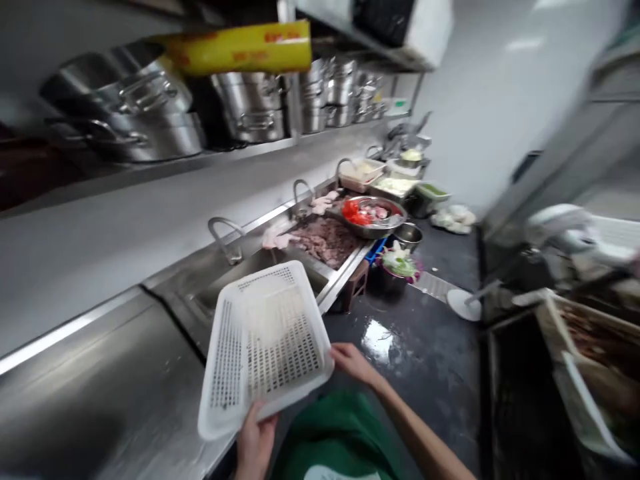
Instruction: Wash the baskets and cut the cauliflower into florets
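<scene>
A white perforated plastic basket, shallow and rectangular, is held tilted in front of me. Its inside faces up and shows slotted walls and floor. My left hand grips the near edge, thumb over the rim. At the right corner, my right hand is closed on the rim, its fingers partly hidden behind the basket. Beyond the basket lies a steel sink with a curved tap. The adjoining sink holds a heap of dark reddish meat, with pale pieces along its back edge.
A steel counter runs along the left. Pots line the shelf above. Past the sinks stands a large bowl with a red bag. On the wet floor are a vegetable bucket and a drain grate. Bins stand at right.
</scene>
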A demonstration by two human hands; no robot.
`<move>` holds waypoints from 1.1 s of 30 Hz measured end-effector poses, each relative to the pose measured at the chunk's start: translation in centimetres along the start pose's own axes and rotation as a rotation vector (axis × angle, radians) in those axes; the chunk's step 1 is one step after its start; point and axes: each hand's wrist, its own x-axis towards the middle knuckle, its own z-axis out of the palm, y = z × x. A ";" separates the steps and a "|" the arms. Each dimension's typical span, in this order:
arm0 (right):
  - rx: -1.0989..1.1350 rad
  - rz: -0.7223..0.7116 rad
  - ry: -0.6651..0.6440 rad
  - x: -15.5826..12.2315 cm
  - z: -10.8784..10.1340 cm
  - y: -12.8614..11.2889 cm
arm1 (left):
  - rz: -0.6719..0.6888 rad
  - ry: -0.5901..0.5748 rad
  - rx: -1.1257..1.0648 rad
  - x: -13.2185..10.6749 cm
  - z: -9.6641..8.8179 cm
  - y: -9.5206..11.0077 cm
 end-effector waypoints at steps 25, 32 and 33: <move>-1.047 -0.501 -0.813 71.3 17.3 -8.0 | -0.044 0.965 -0.590 7.5 24.7 -1.6; -0.930 -0.362 -0.823 72.0 16.1 -6.3 | 0.019 0.946 -0.581 10.3 27.8 1.8; -0.904 -0.353 -0.819 72.1 16.0 -6.8 | 0.014 0.933 -0.593 11.0 28.0 2.4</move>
